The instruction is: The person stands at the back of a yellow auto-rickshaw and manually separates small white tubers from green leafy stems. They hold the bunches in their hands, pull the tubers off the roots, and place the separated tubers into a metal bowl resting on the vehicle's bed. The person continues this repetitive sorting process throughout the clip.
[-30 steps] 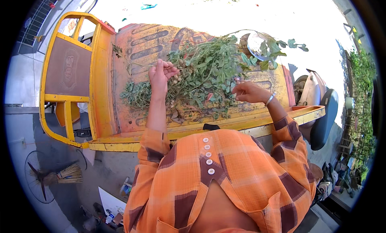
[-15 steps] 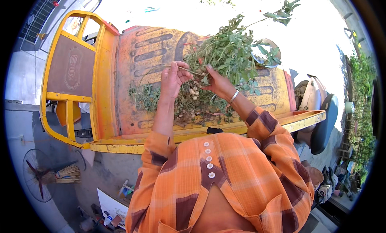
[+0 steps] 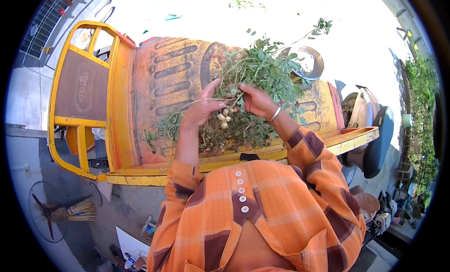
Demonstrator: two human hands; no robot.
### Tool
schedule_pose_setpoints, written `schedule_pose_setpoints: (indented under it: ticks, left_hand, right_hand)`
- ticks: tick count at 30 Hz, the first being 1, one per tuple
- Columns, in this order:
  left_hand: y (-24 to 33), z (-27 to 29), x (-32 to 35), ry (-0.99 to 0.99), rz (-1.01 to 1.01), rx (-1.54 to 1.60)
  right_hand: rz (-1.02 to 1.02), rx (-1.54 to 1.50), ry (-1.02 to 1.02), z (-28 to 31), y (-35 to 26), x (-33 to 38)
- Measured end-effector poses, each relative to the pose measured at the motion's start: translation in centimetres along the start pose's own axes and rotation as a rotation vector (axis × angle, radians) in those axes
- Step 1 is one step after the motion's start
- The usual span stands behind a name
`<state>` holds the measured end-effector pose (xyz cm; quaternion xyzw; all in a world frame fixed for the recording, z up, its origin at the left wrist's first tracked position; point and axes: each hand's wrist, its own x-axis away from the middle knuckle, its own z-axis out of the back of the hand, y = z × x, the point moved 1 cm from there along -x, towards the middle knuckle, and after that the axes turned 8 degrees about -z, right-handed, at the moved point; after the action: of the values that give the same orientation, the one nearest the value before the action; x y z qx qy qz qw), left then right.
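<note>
My left hand (image 3: 202, 107) is at the left side of a cluster of pale peanuts (image 3: 224, 117), its thumb and fingers apart, a thin stem passing across it. Close by on the right, my right hand (image 3: 258, 101), with a silver bangle at the wrist, pinches a peanut plant (image 3: 241, 97) near its roots. The peanuts hang below the pinched stems, between the two hands. Behind my right hand a big leafy heap of peanut plants (image 3: 269, 72) lies on the worn yellow-orange cart bed (image 3: 172, 70). More uprooted stems and roots (image 3: 218, 136) lie nearer me.
A round metal basin (image 3: 318, 65) stands beyond the heap at the right. The cart's yellow rail frame (image 3: 55, 108) rises at the left, and its low side edge (image 3: 145, 178) runs before me. A dark seat (image 3: 382, 140) is at the right; a fan (image 3: 47, 211) stands lower left.
My left hand's fingers have spread from a pinch on the stem, and the hand has come slightly lower. My right hand still grips the plant, a little lower. The peanut cluster shows more clearly.
</note>
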<state>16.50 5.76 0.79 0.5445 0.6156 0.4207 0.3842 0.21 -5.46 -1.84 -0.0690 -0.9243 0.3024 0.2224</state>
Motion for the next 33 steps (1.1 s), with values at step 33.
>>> schedule_pose_setpoints:
  ticks: [33]
  left_hand:
    - [-3.2, 0.0, -1.4, 0.607, -0.133, -0.323]
  right_hand:
    - [0.829, 1.457, 0.54, -5.0, -3.6, 3.3]
